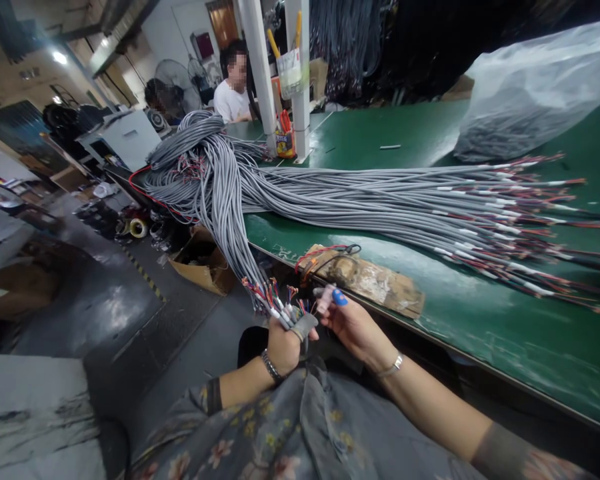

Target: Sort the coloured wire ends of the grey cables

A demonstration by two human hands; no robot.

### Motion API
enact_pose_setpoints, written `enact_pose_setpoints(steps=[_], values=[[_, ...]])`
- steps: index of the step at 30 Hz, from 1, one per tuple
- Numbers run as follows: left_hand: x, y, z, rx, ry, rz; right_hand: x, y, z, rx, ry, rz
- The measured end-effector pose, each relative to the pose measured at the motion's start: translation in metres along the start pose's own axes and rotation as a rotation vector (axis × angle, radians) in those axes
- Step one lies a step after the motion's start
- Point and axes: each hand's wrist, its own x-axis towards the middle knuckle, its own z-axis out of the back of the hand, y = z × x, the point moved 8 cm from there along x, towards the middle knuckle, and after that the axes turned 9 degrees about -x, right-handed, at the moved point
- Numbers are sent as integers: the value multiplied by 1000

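My left hand (pixel 286 345) is closed round the ends of several grey cables (pixel 230 233), which hang down from the bench's edge. Thin coloured wires (pixel 267 293) fan out of these ends, and white sleeves show just below some of them. A grey wrap covers my left thumb. Close by on the right, my right hand (pixel 353 327) has its fingers drawn together in a pinch near the wire tips. It wears a blue wrap on one finger and a pale pinkish one on another. Whatever lies between the right fingertips is too small to make out.
A large bundle of grey cables (pixel 350 193) lies along the green bench (pixel 530 353), bared ends rightward. A stained wooden board (pixel 380 283) with a wired device sits at the front edge. Beyond are a plastic bag (pixel 540 87), a post (pixel 300 87) and a seated person (pixel 233 87).
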Motion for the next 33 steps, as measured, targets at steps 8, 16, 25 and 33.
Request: enact_pose_setpoints(steps=[8,16,25,33], values=[[1,5,4,42,-26,-3,1,-2,1,1,3,15],[0,2,3,85,7,-4,4,-8,8,47,-54,-24],[-5,1,7,108,4,14,0,-13,0,74,14,-82],[-10,3,16,35,7,-3,-11,-20,-4,109,112,-126]])
